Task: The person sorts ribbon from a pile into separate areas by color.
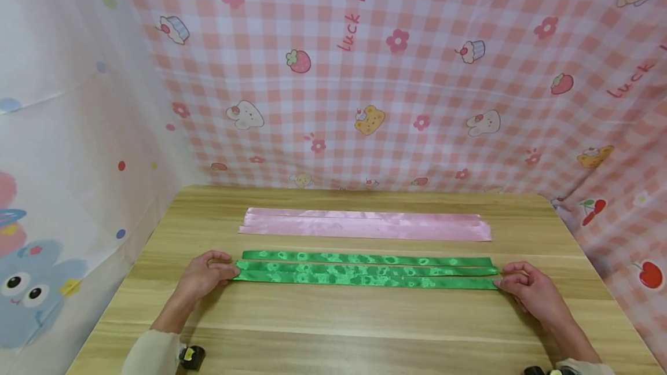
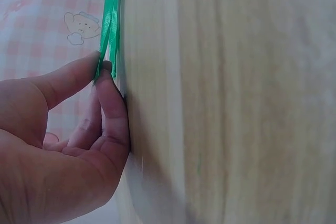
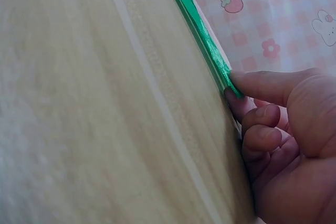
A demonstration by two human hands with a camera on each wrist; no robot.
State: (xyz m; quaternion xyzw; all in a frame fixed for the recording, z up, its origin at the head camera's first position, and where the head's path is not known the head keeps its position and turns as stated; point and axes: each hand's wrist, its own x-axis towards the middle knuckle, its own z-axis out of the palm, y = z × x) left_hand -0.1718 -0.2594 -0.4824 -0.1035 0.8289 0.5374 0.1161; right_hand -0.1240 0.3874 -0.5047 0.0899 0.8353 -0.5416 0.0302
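Note:
Three shiny green ribbons (image 1: pixel 365 271) lie side by side across the wooden table, with blotchy light patches on their surface. At the left end of the nearest ribbon, my left hand (image 1: pixel 207 274) pinches it between thumb and fingers. The left wrist view shows this green ribbon (image 2: pixel 108 27) running up from the fingertips, close to the tabletop. My right hand (image 1: pixel 531 288) pinches the right end of the near ribbon. In the right wrist view the thumb presses that green ribbon (image 3: pixel 202 27) against a fingertip, while other fingers curl below.
Behind the green ribbons, pink satin ribbons (image 1: pixel 365 227) lie flat and parallel, partly overlapping. The wooden table (image 1: pixel 354 328) meets a pink checked cloth (image 1: pixel 333 91) at its back edge. A white printed cloth (image 1: pixel 68 149) hangs on the left.

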